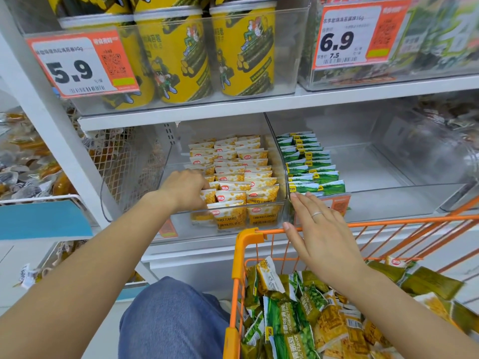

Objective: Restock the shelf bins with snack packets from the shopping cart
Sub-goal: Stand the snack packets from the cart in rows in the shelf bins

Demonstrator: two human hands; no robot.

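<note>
Tucking yellow packets (234, 193) upright in the left bin (281, 177), our left hand (185, 189) curled on the front row, grip hidden; our right hand (320, 226) hovered flat and empty by the bin divider. Next we judged a reach into the cart (247, 242) for green packets (281, 322). The right bin (388, 203) had wide open room beside its single green row.

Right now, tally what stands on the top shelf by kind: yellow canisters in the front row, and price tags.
Yellow canisters, front row: 3
Price tags: 2, the 5.9 tag and the 6.9 tag
Total: 5
More canisters stand behind the front row, too hidden to count.
</note>
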